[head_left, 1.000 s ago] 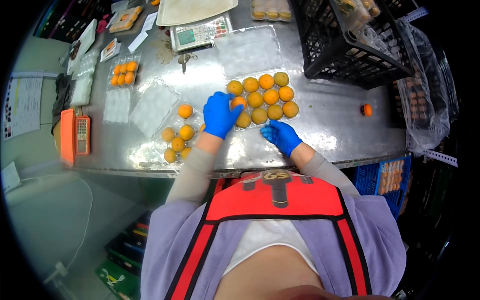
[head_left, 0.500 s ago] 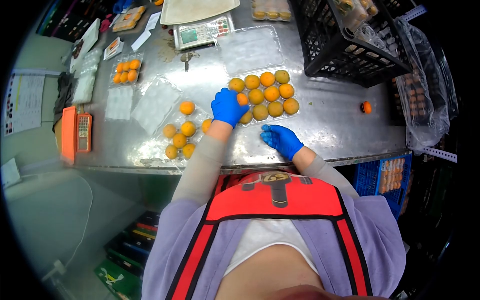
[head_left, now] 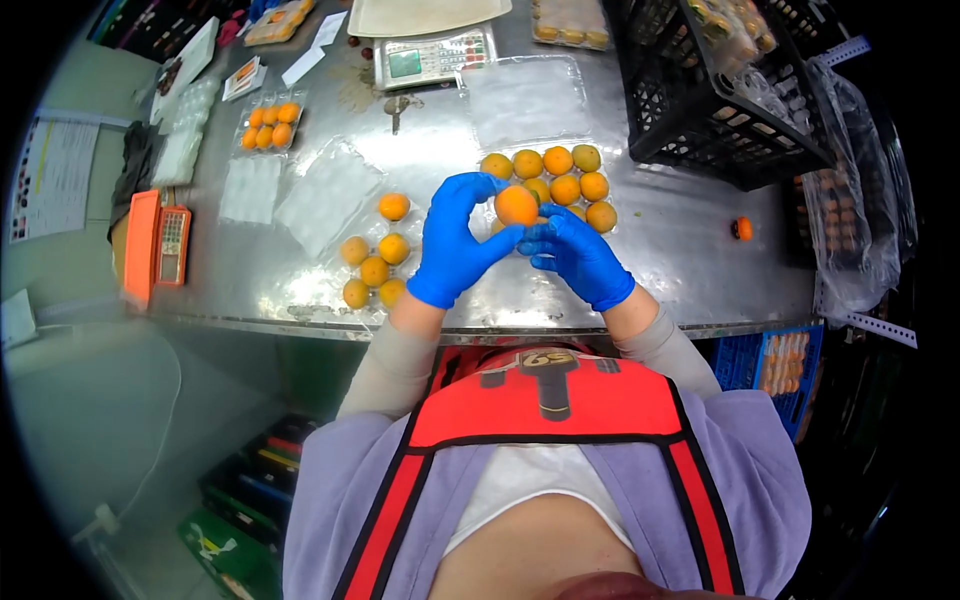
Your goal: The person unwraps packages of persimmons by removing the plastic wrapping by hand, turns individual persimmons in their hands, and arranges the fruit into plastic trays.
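Both of my hands wear blue gloves and meet above the steel table. A round orange fruit (head_left: 516, 207) is raised between them. The thumb and fingers of my left hand (head_left: 452, 240) close round its left and lower side. On the other side, the bent fingers of my right hand (head_left: 585, 262) rest against it; their exact contact is partly hidden. Behind the hands lies a clear plastic tray with rows of orange and greenish fruits (head_left: 565, 188), partly covered by my gloves. Several loose fruits (head_left: 374, 270) lie on clear plastic to the left.
An open clear lid (head_left: 527, 100) extends behind the tray. A scale (head_left: 435, 58) stands at the back, near a black crate (head_left: 720, 120) on the right. Farther left are a packed fruit box (head_left: 270, 125) and an orange-cased device (head_left: 157, 250). One small fruit (head_left: 741, 228) lies at right.
My left hand has lifted a fruit from the tray area toward me. My right hand has moved up to meet it. The view has shifted slightly.
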Tool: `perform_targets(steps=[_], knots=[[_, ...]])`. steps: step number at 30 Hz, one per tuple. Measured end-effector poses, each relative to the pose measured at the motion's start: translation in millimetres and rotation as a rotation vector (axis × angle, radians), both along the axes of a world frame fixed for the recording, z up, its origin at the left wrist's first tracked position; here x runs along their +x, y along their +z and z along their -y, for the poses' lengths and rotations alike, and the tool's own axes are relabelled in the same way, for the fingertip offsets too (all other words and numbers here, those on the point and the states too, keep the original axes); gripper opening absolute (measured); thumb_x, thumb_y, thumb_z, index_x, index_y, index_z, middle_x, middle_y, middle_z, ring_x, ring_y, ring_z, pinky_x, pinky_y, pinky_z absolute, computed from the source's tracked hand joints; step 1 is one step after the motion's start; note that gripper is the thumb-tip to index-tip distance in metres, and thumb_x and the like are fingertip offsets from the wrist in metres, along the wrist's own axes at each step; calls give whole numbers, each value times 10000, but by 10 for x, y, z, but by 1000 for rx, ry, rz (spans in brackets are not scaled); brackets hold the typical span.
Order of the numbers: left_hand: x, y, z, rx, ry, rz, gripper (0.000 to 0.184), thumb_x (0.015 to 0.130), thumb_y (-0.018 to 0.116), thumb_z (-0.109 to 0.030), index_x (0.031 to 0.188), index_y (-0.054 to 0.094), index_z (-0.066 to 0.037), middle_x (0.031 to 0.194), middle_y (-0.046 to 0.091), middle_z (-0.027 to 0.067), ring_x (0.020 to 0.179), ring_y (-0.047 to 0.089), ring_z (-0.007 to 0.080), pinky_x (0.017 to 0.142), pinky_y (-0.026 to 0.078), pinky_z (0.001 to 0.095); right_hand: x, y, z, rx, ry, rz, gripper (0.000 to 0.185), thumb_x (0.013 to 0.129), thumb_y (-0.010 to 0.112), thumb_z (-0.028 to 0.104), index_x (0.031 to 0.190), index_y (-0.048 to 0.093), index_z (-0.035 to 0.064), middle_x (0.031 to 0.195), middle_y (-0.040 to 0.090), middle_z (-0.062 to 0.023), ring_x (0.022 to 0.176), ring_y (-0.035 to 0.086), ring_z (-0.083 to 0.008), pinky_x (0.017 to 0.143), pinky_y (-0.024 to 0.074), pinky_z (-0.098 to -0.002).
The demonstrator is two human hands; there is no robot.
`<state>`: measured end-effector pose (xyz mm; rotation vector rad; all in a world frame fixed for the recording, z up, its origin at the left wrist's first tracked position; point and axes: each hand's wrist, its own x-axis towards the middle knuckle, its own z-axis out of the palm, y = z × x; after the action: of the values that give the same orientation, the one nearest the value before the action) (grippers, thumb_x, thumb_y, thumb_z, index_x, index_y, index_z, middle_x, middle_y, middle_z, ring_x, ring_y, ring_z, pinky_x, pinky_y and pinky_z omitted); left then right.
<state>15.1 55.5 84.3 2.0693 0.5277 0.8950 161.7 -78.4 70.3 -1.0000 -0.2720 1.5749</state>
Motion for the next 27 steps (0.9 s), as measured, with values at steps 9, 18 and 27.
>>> perform_targets(steps=[9,18,27], knots=[[-336,256,42,-168,-70,82,744,672,785,-181,1317,425,-95,1290,485,118,1162,490,264,974,394,383,-324,179,-344,411,-146,527,791,778,697,109,1434,258,49,1380,386,-75,1133,462,-171,927,405,-286],[-502,257,15,-1259,-330,409,755,779,678,-121,1414,272,-67,1294,475,124,1143,510,222,972,418,358,-466,323,-445,618,-199,987,887,711,750,73,1429,233,12,1397,377,-131,1237,444,-227,1011,363,-352],[-432,383,-19,-958,-205,424,855,714,732,-58,1415,241,-57,1276,488,137,1150,512,226,988,410,367,-423,373,-499,745,-216,1101,945,705,766,124,1445,186,31,1421,348,-148,1278,408,-266,1023,335,-401]])
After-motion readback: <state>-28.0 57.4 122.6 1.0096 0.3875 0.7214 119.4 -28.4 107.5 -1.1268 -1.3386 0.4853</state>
